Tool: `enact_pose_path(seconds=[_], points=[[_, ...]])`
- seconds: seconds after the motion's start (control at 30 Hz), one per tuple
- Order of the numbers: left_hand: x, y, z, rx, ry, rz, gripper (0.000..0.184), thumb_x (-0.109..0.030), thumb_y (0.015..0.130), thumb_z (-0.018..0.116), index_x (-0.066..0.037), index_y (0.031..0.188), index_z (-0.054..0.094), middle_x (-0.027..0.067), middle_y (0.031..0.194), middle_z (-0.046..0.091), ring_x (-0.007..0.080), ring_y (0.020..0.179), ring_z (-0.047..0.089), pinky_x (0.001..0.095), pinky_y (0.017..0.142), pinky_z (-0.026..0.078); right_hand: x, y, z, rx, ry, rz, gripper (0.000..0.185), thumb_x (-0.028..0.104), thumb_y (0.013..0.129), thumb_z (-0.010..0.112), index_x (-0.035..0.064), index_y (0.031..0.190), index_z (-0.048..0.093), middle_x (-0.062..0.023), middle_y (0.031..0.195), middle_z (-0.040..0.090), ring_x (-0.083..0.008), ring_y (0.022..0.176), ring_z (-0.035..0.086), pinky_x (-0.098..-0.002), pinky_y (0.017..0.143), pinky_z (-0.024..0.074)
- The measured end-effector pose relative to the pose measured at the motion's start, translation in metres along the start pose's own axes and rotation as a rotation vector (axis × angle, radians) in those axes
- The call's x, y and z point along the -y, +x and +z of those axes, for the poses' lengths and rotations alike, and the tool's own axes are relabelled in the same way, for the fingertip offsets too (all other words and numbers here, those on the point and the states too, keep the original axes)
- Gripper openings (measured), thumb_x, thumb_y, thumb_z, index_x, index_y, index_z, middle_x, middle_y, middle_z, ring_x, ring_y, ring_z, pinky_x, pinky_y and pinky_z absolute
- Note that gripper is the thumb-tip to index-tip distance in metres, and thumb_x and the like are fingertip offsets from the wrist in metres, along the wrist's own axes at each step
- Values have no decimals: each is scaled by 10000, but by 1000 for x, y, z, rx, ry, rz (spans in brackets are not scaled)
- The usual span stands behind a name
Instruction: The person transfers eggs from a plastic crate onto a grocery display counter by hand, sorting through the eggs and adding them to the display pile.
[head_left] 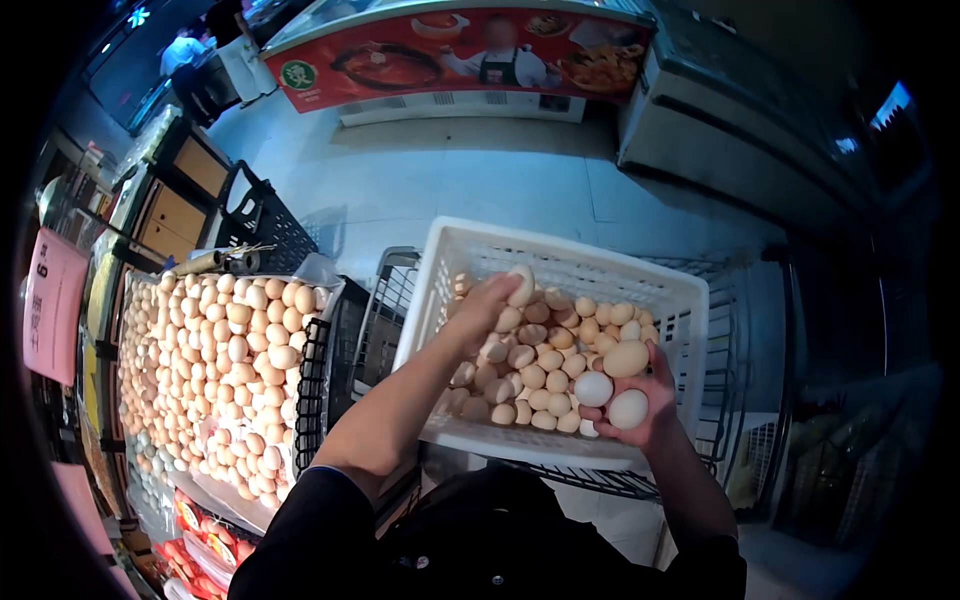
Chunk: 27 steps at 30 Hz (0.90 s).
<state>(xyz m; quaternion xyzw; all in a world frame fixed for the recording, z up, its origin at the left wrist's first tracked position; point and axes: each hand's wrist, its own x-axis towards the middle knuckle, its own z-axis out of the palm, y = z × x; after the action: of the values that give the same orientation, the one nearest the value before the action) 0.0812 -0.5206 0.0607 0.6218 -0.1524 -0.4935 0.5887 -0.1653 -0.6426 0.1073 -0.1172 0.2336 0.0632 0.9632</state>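
A white plastic basket (560, 243) stands before me with many brown and pale eggs (535, 377) in it. Over its left part is my left hand (484, 312), its fingers closed round a pale egg (520, 286). My right hand (650, 400), palm up over the basket's right side, holds several larger eggs: a tan one (626, 359) and whitish ones (628, 409) rest on the palm and fingers. The fingers of this hand are partly hidden under the eggs.
A metal cart (722, 350) surrounds the basket. At left is a display heaped with eggs (230, 350), edged by a black rack (312, 390). A black basket (262, 215) stands behind it. Freezers with a red banner (450, 62) stand ahead; two people (185, 60) are far left.
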Motion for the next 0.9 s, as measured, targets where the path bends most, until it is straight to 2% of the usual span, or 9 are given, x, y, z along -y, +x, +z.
enact_pose_path(seconds=[0.13, 0.2, 0.27, 0.4, 0.6, 0.67, 0.7, 0.73, 0.9], points=[[-27, -72, -24, 383, -1002, 4, 552, -584, 884, 368, -89, 1005, 580, 272, 1129, 567, 276, 666, 561, 312, 463, 477, -13, 15, 33, 91, 16, 119, 766, 743, 810, 360, 39, 1060, 528, -156, 937, 527, -324, 720, 509, -369, 429, 365], [-25, -106, -45, 618, -1111, 172, 596, -610, 880, 359, -86, 1060, 578, 338, 1246, 455, 290, 697, 524, 308, 405, 441, -26, 21, 63, 49, 29, 202, 768, 728, 821, 351, 19, 1062, 522, -191, 963, 530, -347, 727, 525, -398, 436, 398], [-26, -149, -66, 650, -1224, 246, 567, -583, 889, 349, -80, 1053, 556, 311, 1273, 448, 316, 728, 569, 352, 522, 502, -40, 37, 79, 173, -65, 250, 761, 700, 843, 323, 11, 1100, 521, -244, 1045, 541, -376, 756, 552, -403, 444, 443], [-2, -220, -123, 515, -1200, 425, 593, -593, 903, 332, -84, 1087, 573, 299, 1295, 424, 280, 710, 510, 278, 417, 415, -85, 75, 145, 108, -331, 327, 680, 627, 878, 332, 9, 1072, 539, -243, 947, 574, -371, 733, 586, -414, 428, 472], [88, -357, -229, -518, -910, 535, 451, -453, 932, 456, -63, 1141, 540, 125, 1041, 629, 216, 748, 652, 302, 475, 513, -217, 159, 214, 181, -1159, 479, 372, 363, 889, 554, 36, 1062, 515, -162, 920, 600, -211, 727, 603, -366, 511, 519], [139, -402, -289, -714, -665, 491, 362, -369, 917, 556, -60, 1104, 562, 55, 921, 625, 140, 702, 603, 273, 578, 497, -279, 189, 215, 434, -1551, 361, 505, 363, 755, 767, 49, 1050, 505, -146, 976, 570, -227, 812, 597, -309, 739, 488], [142, -415, -297, -1174, -322, 388, 341, -384, 905, 572, -68, 1029, 602, 21, 874, 601, 113, 655, 568, 247, 563, 470, -309, 205, 205, 642, -2003, 4, 622, 437, 691, 804, 36, 1052, 494, -191, 1073, 506, -306, 926, 581, -386, 810, 487], [148, -439, -311, -1260, -221, 53, 441, -458, 850, 617, -46, 1006, 629, 70, 934, 599, 154, 747, 615, 257, 634, 502, -339, 208, 212, 751, -2115, -78, 664, 434, 663, 806, 28, 1072, 477, -229, 1146, 436, -386, 1004, 550, -437, 861, 473], [184, -469, -318, -1410, 337, -412, 655, -577, 692, 688, -74, 1107, 636, 261, 1173, 502, 362, 1022, 612, 396, 882, 499, -450, 257, 182, 1000, -2540, -244, 698, 335, 624, 792, 48, 1168, 461, -238, 1185, 391, -443, 1058, 488, -479, 866, 491]])
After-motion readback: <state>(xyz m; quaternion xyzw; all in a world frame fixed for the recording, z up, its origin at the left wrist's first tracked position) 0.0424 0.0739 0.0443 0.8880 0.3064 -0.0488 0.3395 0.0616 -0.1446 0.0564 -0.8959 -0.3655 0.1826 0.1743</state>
